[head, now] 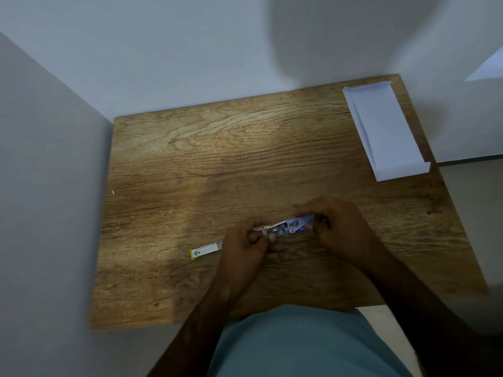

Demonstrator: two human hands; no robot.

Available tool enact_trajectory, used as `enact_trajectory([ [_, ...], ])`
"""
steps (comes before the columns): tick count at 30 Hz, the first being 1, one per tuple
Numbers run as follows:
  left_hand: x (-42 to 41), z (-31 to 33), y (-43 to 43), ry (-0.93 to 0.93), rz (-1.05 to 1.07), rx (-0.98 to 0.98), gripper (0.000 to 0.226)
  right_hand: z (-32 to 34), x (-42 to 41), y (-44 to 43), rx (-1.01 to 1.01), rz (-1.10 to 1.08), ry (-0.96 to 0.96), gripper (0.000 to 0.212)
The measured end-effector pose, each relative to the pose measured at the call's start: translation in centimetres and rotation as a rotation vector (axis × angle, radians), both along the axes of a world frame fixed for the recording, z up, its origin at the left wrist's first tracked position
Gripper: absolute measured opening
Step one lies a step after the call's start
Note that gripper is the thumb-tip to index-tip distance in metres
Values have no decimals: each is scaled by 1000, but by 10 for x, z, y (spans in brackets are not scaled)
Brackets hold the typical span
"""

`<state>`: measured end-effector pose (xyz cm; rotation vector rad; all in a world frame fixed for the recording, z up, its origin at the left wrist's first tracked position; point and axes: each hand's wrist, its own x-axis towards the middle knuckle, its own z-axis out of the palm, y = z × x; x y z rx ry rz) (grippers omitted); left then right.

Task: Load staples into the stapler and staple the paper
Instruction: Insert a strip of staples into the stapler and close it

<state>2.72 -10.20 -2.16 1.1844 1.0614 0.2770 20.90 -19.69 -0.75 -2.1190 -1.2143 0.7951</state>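
Both pinching a blue staple box [292, 225] at centre, left hand [245, 250] gripping one end, right hand [339, 227] the other, presumably opening it; paper [386, 131] waiting at two o'clock.

We see the stapler [292, 225], blue and grey with a pale label, just right of the frame's centre, lying aslant with its right end higher; both ends are hidden, and blur hides whether it is open. A slim white staple box [206, 250] with a yellow-green end lies flat at lower centre-left. The folded white paper [386, 131] rests at upper right.
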Motion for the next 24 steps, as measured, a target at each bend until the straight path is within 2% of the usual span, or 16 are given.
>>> enact_trajectory([
  [2,5,-7,-5,49,-33,31,18,-4,11,3,-67,24,1,34],
  [6,18,-21,-12,221,-202,330,11,-11,24,7,-170,37,-19,33],
  [10,27,-20,-16,245,-284,540,13,-15,30,3,-166,35,-44,34],
  [14,25,-19,-16,197,-329,639,10,-17,21,-6,-57,-7,-173,34],
  [17,24,-18,-15,179,-313,664,10,-10,7,-9,37,71,-253,20],
  [20,22,-19,-16,201,-333,740,13,-10,-10,-6,-48,216,-355,17],
  [24,22,-20,-17,218,-318,762,16,-10,-17,-3,-109,295,-456,20],
])
